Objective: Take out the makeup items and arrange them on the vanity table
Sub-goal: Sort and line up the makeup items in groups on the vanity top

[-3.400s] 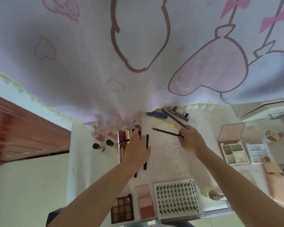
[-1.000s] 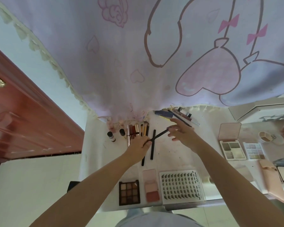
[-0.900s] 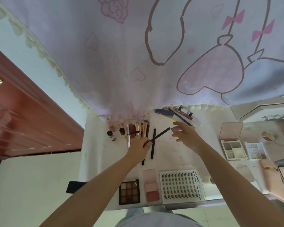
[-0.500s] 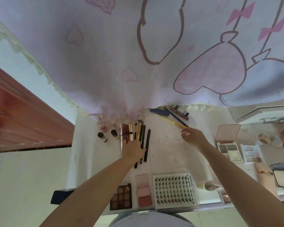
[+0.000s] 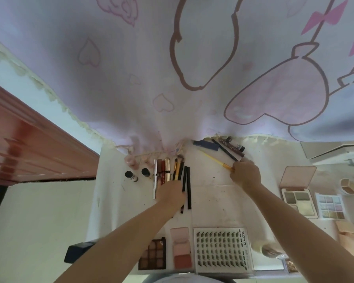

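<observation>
Where curtain (image 5: 172, 68) drapes, white vanity table (image 5: 223, 197)

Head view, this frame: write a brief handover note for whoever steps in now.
Left hand rests on the row of brushes and pens, steadying it. Right hand pinches the yellow pencil at its near end. Done: row lined up, dark palette, blush palette and lash card set along the near edge. Left: the yellow pencil and the loose pile by the curtain.
</observation>
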`<state>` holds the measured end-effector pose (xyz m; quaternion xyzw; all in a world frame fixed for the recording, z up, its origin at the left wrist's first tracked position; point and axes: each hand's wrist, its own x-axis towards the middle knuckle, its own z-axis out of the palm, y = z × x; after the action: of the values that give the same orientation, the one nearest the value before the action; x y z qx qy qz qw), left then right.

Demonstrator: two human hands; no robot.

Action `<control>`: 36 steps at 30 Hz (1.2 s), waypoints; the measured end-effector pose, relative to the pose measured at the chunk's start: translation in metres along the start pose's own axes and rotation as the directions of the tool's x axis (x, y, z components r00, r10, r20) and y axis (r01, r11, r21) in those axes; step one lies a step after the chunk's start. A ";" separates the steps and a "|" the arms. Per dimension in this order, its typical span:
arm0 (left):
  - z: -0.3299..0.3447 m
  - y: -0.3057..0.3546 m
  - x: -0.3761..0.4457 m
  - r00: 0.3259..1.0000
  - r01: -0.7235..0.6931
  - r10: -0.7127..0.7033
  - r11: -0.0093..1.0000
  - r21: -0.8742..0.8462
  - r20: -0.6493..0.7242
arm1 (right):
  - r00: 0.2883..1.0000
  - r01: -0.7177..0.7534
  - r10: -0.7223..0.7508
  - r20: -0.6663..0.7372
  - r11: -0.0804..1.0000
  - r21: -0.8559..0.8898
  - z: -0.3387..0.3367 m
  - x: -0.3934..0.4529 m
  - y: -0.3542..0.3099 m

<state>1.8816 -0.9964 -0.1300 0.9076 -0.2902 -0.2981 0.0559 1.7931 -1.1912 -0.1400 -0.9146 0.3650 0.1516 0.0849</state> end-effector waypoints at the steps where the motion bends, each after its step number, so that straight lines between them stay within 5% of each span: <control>1: -0.001 -0.001 -0.002 0.999 -0.030 0.029 0.999 -0.012 -0.042 | 0.999 0.044 -0.044 -0.013 0.999 -0.003 -0.002 -0.001 0.000; 9: -0.002 -0.012 -0.006 0.957 -0.211 0.197 0.977 -0.042 -0.214 | 0.883 0.434 -0.469 0.038 0.843 0.319 -0.054 -0.017 -0.003; 15: 0.005 -0.008 -0.011 0.950 -0.313 0.312 0.946 -0.091 -0.023 | 0.845 0.334 -0.491 0.211 0.793 0.510 -0.065 -0.023 -0.037; 21: 0.015 -0.011 -0.014 0.989 -0.117 0.139 0.951 -0.286 0.058 | 0.949 0.073 -0.266 0.170 0.709 0.701 -0.040 -0.022 -0.062; 36: 0.010 -0.027 -0.008 0.999 -0.019 0.012 0.987 -0.163 -0.039 | 0.953 0.026 -0.188 0.239 0.832 0.554 -0.006 -0.038 -0.036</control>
<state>1.8834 -0.9687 -0.1416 0.9032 -0.2709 -0.3030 0.1378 1.7932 -1.1419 -0.1198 -0.8404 0.3246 0.1661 0.4009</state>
